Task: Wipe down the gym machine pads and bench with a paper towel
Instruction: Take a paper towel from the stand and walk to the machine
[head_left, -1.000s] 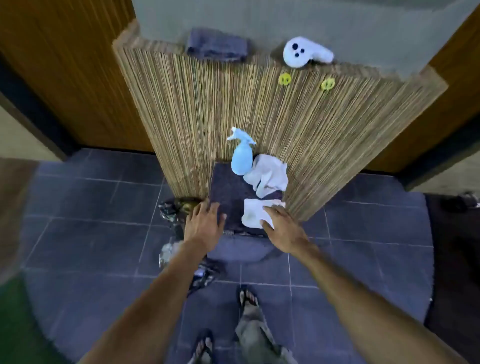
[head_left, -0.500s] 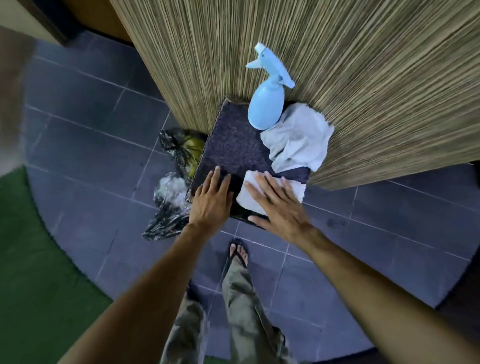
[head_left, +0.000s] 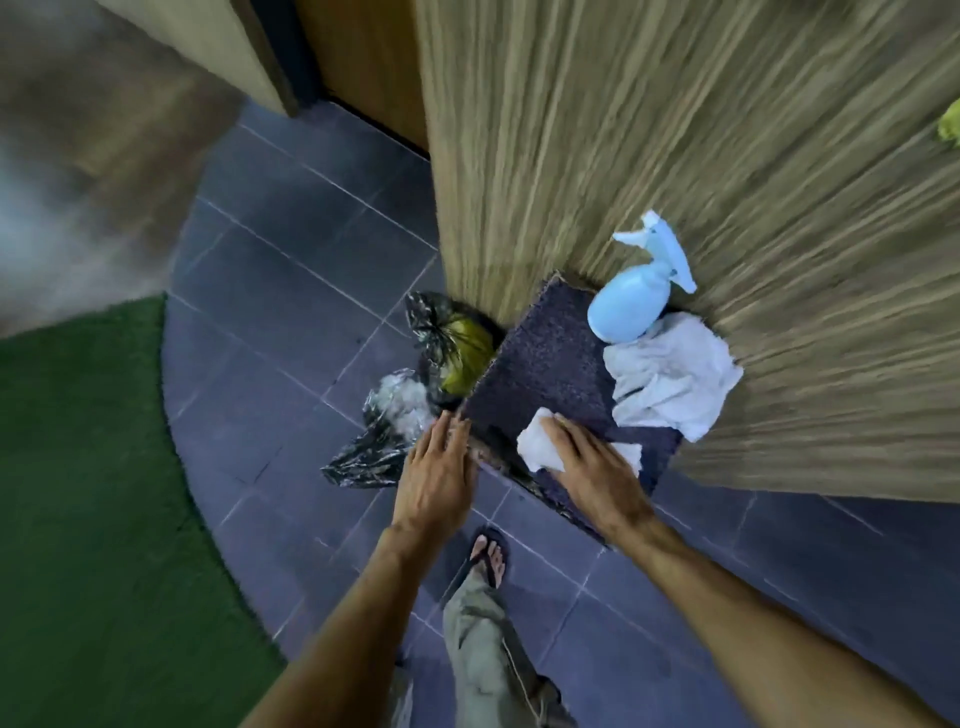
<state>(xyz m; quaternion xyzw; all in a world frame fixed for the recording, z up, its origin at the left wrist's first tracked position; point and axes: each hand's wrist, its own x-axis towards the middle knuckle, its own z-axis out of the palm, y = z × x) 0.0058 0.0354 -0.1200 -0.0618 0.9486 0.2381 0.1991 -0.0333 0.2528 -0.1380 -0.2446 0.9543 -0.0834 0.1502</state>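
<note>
A dark purple pad (head_left: 550, 358) lies on the near end of a striped wooden bench (head_left: 675, 156). My right hand (head_left: 597, 470) presses flat, fingers straight, on a white paper towel (head_left: 535, 444) at the pad's near edge. My left hand (head_left: 439, 470) rests at the pad's left corner with its fingers extended. A light blue spray bottle (head_left: 631, 306) lies on its side at the pad's far edge. A crumpled white cloth (head_left: 675, 376) sits just right of the pad.
Black plastic bags (head_left: 395, 415), one with yellow contents, lie on the dark tiled floor (head_left: 270, 291) against the bench's left side. Green turf (head_left: 83, 493) covers the floor at left. My sandalled foot (head_left: 488, 553) stands below the pad.
The view swung left and tilted. My right hand slid the paper towel leftward along the pad's near edge. My left hand shifted off the pad to its left corner.
</note>
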